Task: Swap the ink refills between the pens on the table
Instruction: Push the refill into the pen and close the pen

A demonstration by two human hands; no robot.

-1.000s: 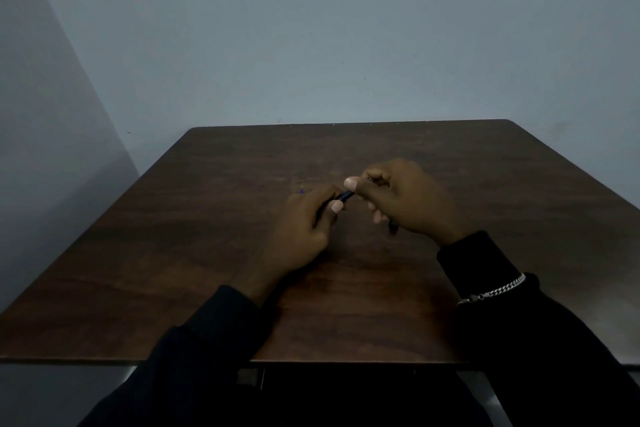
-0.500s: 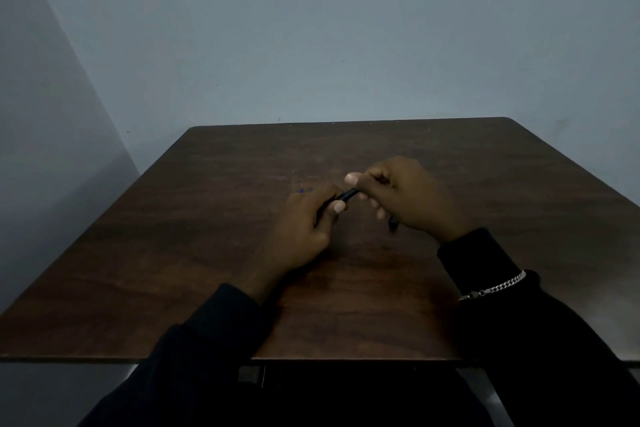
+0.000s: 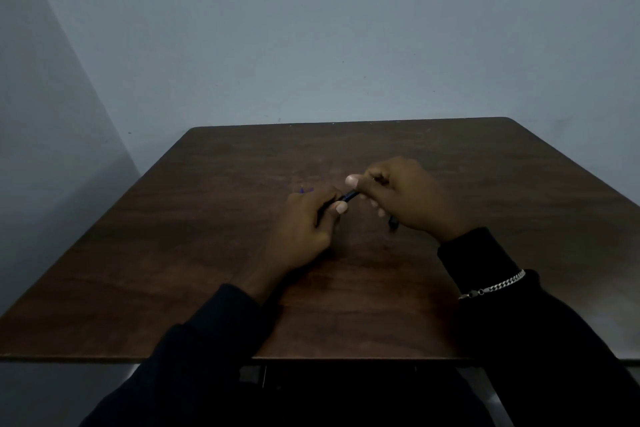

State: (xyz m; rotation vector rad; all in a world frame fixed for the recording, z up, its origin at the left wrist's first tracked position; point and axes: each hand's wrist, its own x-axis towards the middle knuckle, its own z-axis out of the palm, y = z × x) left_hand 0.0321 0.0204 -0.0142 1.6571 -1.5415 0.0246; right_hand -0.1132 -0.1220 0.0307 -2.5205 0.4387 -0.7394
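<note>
Hardly anything has shifted since a moment ago: both hands stay low over the middle of the brown counter point(image 3: 214, 253). A small blue piece point(image 3: 307, 190) peeks out past the knuckles of the left hand point(image 3: 304, 224). That hand pinches one end of a dark pen point(image 3: 348, 196). The right hand point(image 3: 410, 199) grips the other end, and another dark piece point(image 3: 393, 222) pokes out beneath its palm.

Left hand point(image 3: 304, 218) and right hand point(image 3: 408, 198) close together, fingers curled, seemingly pinching.
</note>
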